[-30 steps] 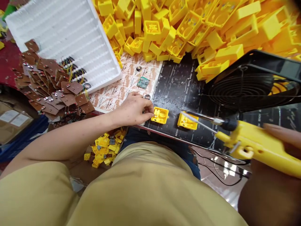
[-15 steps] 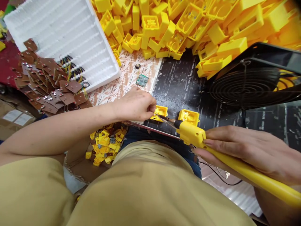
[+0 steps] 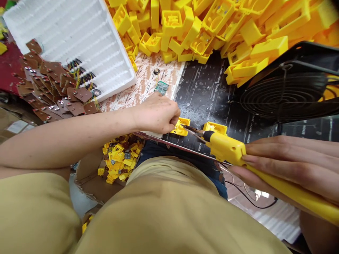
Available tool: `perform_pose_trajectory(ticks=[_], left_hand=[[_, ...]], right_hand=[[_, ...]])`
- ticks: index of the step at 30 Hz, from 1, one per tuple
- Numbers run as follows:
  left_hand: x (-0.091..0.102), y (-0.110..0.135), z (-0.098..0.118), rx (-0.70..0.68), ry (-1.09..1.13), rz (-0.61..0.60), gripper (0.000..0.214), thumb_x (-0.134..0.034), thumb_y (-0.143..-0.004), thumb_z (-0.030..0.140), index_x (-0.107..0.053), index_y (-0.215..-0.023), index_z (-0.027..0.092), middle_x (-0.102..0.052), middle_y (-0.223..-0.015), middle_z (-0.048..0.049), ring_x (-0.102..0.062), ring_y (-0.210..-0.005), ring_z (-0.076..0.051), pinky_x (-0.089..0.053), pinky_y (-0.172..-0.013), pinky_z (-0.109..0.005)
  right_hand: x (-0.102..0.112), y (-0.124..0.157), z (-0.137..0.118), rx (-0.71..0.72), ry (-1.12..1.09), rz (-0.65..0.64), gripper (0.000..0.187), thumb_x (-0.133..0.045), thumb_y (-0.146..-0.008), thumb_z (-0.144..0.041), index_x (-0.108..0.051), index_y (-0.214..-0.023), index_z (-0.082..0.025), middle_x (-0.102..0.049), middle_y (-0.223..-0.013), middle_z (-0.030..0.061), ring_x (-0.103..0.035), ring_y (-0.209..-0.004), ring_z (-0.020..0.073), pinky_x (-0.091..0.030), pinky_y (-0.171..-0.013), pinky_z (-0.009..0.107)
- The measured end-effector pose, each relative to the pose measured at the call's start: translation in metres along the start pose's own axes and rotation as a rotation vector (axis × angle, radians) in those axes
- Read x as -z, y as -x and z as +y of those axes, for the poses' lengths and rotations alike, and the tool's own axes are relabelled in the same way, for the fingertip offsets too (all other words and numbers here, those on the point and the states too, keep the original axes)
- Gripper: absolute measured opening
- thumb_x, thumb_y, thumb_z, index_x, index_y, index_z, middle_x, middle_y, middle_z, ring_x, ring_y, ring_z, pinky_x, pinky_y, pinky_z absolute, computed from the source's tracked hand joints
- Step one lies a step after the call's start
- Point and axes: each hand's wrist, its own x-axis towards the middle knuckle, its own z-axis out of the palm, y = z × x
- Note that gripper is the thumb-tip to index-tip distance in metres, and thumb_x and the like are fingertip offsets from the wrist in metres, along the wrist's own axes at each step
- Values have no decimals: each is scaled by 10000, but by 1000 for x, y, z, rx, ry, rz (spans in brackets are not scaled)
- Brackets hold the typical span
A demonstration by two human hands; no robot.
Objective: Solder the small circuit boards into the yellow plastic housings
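Observation:
My left hand (image 3: 160, 112) is closed, its fingertips pressed against the left end of a small yellow plastic case (image 3: 184, 122) on the bench. The curled fingers cover part of that case. From the right, my right hand (image 3: 288, 160) grips a yellow soldering iron (image 3: 225, 145) with a black collar. Its thin dark tip reaches into the case near my left fingertips; whether it touches anything inside I cannot tell. Just behind the iron lies a second open yellow case (image 3: 215, 127). Beyond my left wrist is a green circuit board (image 3: 161, 88) wired to a small round black part (image 3: 156, 71).
Yellow cases (image 3: 172, 26) are heaped along the back. A black fan (image 3: 284, 84) stands at the right. At the left, brown circuit boards (image 3: 57, 88) lie by a white foam tray (image 3: 79, 38). Below the bench edge is a carton (image 3: 92, 169) with small yellow parts.
The soldering iron and my right hand have shifted slightly right, the tip staying at the case. My left hand remains at the case's left end. The whole view has shifted slightly.

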Motion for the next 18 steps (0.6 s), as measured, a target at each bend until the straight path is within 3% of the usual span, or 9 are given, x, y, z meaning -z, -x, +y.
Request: perform_pose_trajectory(ticks=[5, 8, 11, 13, 15, 18], left_hand=[[1, -1, 2, 3, 2, -29, 159, -604, -806, 237, -761, -832, 229, -745, -825, 0, -675, -885, -199, -424, -930, -362], [2, 4, -5, -40, 25, 24, 153, -612, -828, 258, -753, -879, 225, -736, -835, -6, -669, -913, -202, -426, -942, -354], [-9, 20, -18, -118, 165, 213, 165, -603, -871, 293, -741, -924, 219, -742, -927, -25, -664, -936, -196, -445, -927, -332], [-26, 33, -25, -176, 274, 365, 176, -589, -900, 314, -734, -922, 216, -742, -1023, -49, -662, -969, -196, -460, -927, -333], [-48, 44, -29, -211, 297, 490, 166, -598, -906, 329, -726, -914, 223, -740, -1101, -70, -652, -1058, -220, -453, -981, -378], [-74, 49, -27, -144, 259, 653, 178, -562, -938, 281, -709, -846, 242, -764, -1091, -51, -650, -1120, -222, -392, -1080, -447]], right_hand=[[-2, -1, 1, 52, -18, 15, 216, -820, -791, -209, -629, -891, -215, -685, -786, -6, -689, -717, 124, -606, -705, 275], [-3, -2, 6, 84, -42, -19, 210, -818, -792, -219, -637, -897, -240, -707, -806, -14, -691, -704, 120, -601, -647, 246], [-2, 4, 15, 30, -47, 16, 284, -803, -804, -217, -664, -1048, -257, -724, -799, -15, -701, -678, 126, -573, -562, 219], [-1, 13, 26, -30, -2, 56, 491, -798, -817, -268, -621, -1275, -267, -748, -859, 9, -716, -670, 151, -558, -505, 231], [-1, 25, 37, 11, -1, -8, 697, -804, -811, -340, -499, -1438, -342, -764, -1001, 19, -726, -669, 176, -580, -488, 258], [-4, 41, 44, -90, -6, 30, 728, -815, -789, -391, -486, -1438, -397, -760, -1060, 9, -735, -688, 200, -633, -527, 293]])
